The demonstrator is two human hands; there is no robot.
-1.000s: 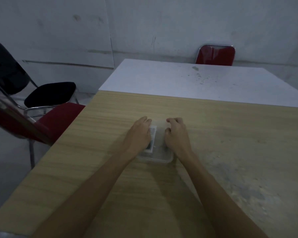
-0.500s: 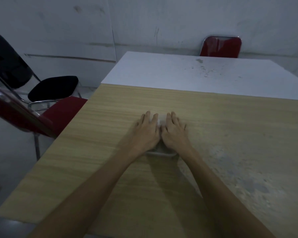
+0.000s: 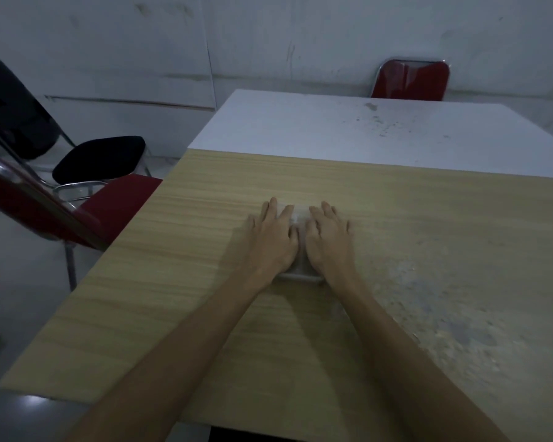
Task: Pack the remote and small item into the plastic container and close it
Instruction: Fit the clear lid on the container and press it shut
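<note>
A clear plastic container (image 3: 299, 277) lies on the wooden table (image 3: 428, 224), almost wholly covered by my hands. My left hand (image 3: 273, 242) rests flat on its left half and my right hand (image 3: 329, 242) flat on its right half, fingers stretched forward and side by side. Only the container's near rim and a pale strip of lid between and beyond the fingers show. The remote and the small item are hidden under my hands.
A white table (image 3: 332, 129) adjoins the far edge of the wooden one. A red chair (image 3: 411, 79) stands behind it. To the left of the table are a red chair (image 3: 118, 202) and a black chair (image 3: 99, 157). Worn grey patches mark the table's right part.
A second ago my hands held the container's sides with the remote visible inside. They have moved on top and now lie flat over the lid.
</note>
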